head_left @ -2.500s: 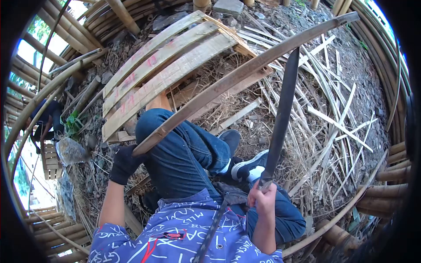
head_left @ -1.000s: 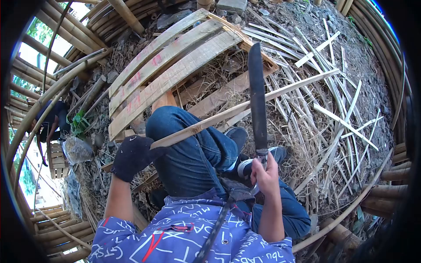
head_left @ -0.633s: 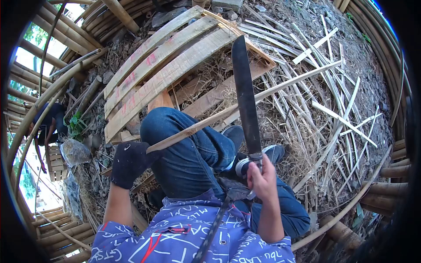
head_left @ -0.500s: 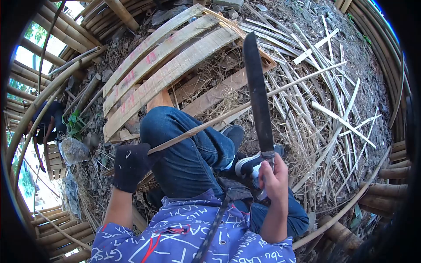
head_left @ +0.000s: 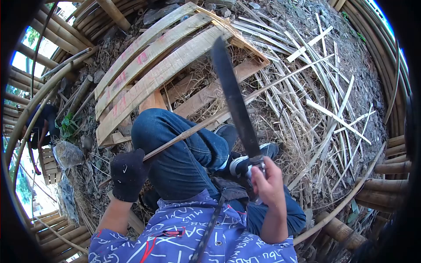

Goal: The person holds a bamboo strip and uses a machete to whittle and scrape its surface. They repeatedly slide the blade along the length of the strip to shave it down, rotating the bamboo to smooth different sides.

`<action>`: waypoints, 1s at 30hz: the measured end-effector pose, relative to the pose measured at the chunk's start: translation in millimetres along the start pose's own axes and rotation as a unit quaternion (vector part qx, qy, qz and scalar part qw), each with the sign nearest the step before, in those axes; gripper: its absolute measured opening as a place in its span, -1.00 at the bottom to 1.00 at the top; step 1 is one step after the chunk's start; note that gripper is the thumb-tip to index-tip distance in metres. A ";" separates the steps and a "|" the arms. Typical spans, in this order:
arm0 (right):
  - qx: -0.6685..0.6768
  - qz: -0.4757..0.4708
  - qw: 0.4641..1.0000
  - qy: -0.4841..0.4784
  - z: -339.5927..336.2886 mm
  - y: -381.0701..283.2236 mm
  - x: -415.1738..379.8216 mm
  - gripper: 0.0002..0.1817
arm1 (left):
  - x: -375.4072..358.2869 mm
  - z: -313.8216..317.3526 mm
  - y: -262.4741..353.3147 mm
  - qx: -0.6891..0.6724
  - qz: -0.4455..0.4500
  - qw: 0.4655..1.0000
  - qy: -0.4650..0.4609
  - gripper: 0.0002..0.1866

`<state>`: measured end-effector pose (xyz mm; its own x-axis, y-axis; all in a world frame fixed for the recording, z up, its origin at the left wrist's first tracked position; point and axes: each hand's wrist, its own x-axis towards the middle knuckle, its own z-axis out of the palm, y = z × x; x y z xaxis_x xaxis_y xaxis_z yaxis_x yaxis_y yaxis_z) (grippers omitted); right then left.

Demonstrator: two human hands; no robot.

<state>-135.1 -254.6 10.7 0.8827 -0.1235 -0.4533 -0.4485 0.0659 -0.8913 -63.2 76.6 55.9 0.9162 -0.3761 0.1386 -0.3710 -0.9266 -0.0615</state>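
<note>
My left hand (head_left: 128, 174), in a black glove, is closed round the lower end of a long thin bamboo strip (head_left: 188, 131). The strip slants across my raised knee and up to the right. In my bare right hand (head_left: 267, 180) is the handle of a large dark machete (head_left: 234, 96). Its blade points up and slightly left, crossing in front of the strip in this view. Whether blade and strip touch, I cannot tell.
A slatted wooden pallet (head_left: 153, 74) lies ahead of my knees. Split bamboo strips and shavings (head_left: 307, 118) cover the ground to the right. Bamboo poles (head_left: 386, 188) stand at both sides. Another person (head_left: 44, 122) is at the far left.
The machete has tilted left, its tip moving left across the view. My left hand and the strip sit slightly lower, and the whole scene has shifted a little left.
</note>
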 end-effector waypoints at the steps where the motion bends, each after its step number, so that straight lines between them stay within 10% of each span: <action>1: -0.005 0.018 1.000 0.014 -3.8 -8.0 0.6 -0.78 | -0.3 -0.1 -0.7 0.001 -0.002 1.000 0.000 -0.71; 30: -0.242 -0.121 0.949 0.160 -4.8 11.0 28.1 -0.70 | 0.1 1.3 12.9 -0.017 -0.048 0.999 -0.005 -0.76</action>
<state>-115.9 -262.1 -11.9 0.9148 -0.3772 -0.1442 -0.3187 -0.4552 -0.8314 -67.6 64.6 53.8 0.9492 -0.2850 0.1332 -0.2856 -0.9582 -0.0154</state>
